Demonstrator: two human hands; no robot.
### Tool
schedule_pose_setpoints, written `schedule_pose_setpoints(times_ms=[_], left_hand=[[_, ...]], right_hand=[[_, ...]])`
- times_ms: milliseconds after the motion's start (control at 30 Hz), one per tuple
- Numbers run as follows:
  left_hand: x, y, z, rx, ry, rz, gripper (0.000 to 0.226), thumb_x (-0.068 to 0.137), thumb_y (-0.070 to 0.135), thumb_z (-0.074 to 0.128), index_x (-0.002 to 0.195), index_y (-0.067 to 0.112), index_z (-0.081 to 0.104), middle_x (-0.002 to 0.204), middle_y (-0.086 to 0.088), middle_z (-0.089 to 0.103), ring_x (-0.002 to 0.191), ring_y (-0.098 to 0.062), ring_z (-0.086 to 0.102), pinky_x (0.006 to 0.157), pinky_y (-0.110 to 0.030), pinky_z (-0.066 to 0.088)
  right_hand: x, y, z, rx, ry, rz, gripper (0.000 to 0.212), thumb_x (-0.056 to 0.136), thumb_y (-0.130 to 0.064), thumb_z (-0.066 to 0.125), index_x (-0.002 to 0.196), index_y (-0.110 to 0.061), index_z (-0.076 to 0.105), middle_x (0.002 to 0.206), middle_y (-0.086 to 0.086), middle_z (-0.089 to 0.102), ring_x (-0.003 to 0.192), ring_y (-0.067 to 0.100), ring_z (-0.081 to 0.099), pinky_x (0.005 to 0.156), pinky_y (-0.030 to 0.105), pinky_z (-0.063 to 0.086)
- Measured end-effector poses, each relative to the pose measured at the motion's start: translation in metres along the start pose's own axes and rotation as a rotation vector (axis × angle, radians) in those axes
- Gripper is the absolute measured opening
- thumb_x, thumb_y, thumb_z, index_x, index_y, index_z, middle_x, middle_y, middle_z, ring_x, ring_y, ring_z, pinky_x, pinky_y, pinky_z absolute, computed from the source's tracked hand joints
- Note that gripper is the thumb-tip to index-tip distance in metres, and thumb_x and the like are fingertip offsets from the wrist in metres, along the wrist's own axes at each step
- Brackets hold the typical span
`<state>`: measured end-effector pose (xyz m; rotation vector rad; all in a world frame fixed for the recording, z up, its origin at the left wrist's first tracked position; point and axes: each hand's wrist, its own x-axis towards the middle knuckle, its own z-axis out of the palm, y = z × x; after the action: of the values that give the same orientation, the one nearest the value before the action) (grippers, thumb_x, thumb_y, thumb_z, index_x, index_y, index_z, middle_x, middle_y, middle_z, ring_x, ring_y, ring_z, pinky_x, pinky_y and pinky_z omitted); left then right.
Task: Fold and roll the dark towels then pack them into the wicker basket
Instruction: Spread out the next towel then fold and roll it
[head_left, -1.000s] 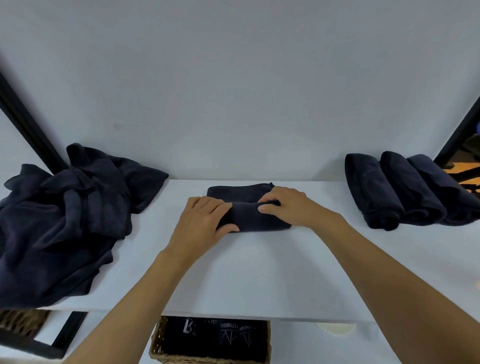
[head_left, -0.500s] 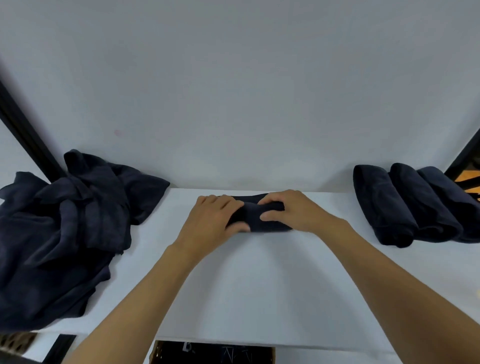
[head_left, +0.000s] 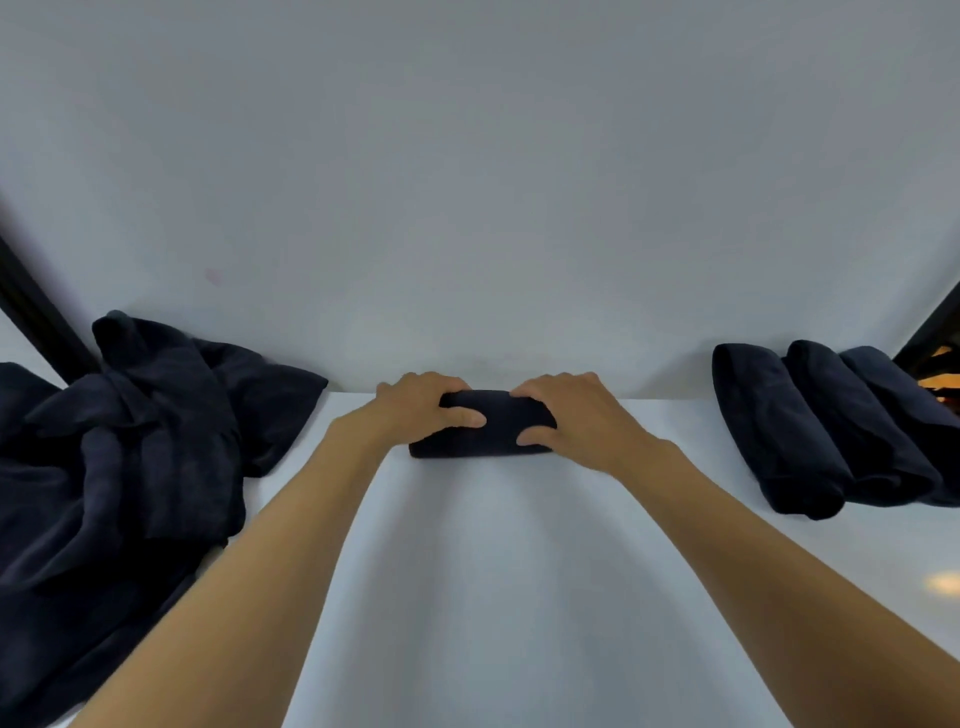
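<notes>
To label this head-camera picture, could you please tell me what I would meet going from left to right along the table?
Loose towel heap → left hand → towel roll gripped by both hands → right hand → three rolled towels.

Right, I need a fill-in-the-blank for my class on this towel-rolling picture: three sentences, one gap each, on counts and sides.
1. Together the left hand and right hand grip just ____ rolled towel.
2. The finished rolls lying side by side number ____.
3. The heap of unrolled towels lies on the person's ____ side.

Missing words: one; three; left.
</notes>
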<state>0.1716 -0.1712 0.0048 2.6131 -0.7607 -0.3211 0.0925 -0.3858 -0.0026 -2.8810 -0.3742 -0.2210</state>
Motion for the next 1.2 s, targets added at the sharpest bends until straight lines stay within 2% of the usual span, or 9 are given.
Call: schedule_pose_setpoints(times_ms=[133,200,433,633,767,933,1067,1133,1200], left_hand=[[-0.007,0.007,0.019,0.292,0.649,0.131,0.021,0.083,0.033,0.074,0.092,0.016,0.067,0.094,-0.004,0.058,0.086,-0.026,0.053,0.073,-0.038,0.045],[-0.020,0.015,0.039,0.268,0.780,0.120,0.014,0.082,0.016,0.074,0.081,0.009,0.062,0.083,-0.006,0.057,0.074,-0.026,0.053,0.053,-0.038,0.046],[-0.035,0.044,0.061,-0.274,0.662,-0.234,0.013,0.099,0.020,0.051,0.110,0.014,0.053,0.106,0.000,0.052,0.079,-0.017,0.052,0.069,-0.028,0.037],[-0.038,0.067,0.073,-0.813,0.697,-0.272,0.056,0.086,0.015,0.070,0.134,0.017,0.040,0.125,-0.002,0.037,0.093,-0.014,0.055,0.078,-0.021,0.046],[-0.038,0.090,0.076,-1.233,0.619,-0.336,0.066,0.077,0.027,0.080,0.133,0.023,0.046,0.112,0.002,0.058,0.092,-0.005,0.062,0.070,-0.015,0.048],[-0.022,0.136,0.078,-1.125,0.378,-0.195,0.075,0.087,0.045,0.066,0.151,0.033,0.028,0.135,0.004,0.053,0.119,-0.015,0.055,0.101,-0.035,0.047],[-0.007,0.182,0.084,-1.109,0.270,-0.098,0.074,0.090,0.031,0.063,0.153,0.034,0.023,0.141,0.002,0.046,0.116,-0.016,0.054,0.090,-0.028,0.049],[0.002,0.200,0.094,-1.084,0.274,-0.075,0.073,0.089,0.022,0.062,0.152,0.031,0.026,0.143,0.001,0.045,0.116,-0.015,0.054,0.085,-0.023,0.046],[0.014,0.215,0.104,-1.001,0.284,-0.069,0.072,0.089,0.020,0.062,0.152,0.026,0.028,0.146,0.000,0.043,0.123,-0.017,0.051,0.086,-0.021,0.042]], right_hand=[[0.024,0.005,-0.014,0.129,-0.189,0.098,0.031,0.092,-0.041,0.058,0.119,-0.025,0.061,0.102,-0.005,0.066,0.094,0.020,0.060,0.083,0.034,0.048],[0.033,-0.001,-0.017,-0.002,-0.248,0.088,0.027,0.093,-0.039,0.054,0.112,-0.021,0.060,0.097,-0.002,0.064,0.089,0.022,0.058,0.076,0.034,0.046],[0.028,-0.029,0.007,-0.299,-0.079,-0.045,0.036,0.084,-0.032,0.052,0.114,-0.014,0.048,0.093,0.002,0.059,0.077,0.024,0.052,0.069,0.034,0.032],[0.021,-0.028,-0.008,0.190,-0.139,0.227,0.043,0.082,-0.034,0.064,0.121,-0.020,0.053,0.104,-0.001,0.065,0.091,0.019,0.061,0.078,0.032,0.051],[-0.006,-0.013,-0.023,0.596,-0.085,0.489,0.032,0.080,-0.026,0.066,0.108,-0.011,0.063,0.104,0.006,0.068,0.094,0.022,0.065,0.083,0.037,0.056],[-0.053,0.008,-0.055,0.979,-0.022,0.739,0.014,0.084,-0.020,0.063,0.088,-0.008,0.066,0.095,0.011,0.072,0.088,0.023,0.068,0.079,0.032,0.054],[-0.084,0.031,-0.075,1.021,0.047,0.855,0.020,0.090,-0.020,0.054,0.097,-0.006,0.067,0.090,0.009,0.073,0.088,0.023,0.069,0.073,0.031,0.055],[-0.092,0.044,-0.083,0.805,0.031,0.829,0.016,0.091,-0.016,0.050,0.084,-0.008,0.062,0.073,0.005,0.066,0.071,0.020,0.064,0.063,0.028,0.050],[-0.094,0.059,-0.085,0.356,0.059,0.721,0.016,0.092,-0.013,0.048,0.098,-0.010,0.063,0.088,0.008,0.064,0.076,0.017,0.057,0.063,0.025,0.045]])
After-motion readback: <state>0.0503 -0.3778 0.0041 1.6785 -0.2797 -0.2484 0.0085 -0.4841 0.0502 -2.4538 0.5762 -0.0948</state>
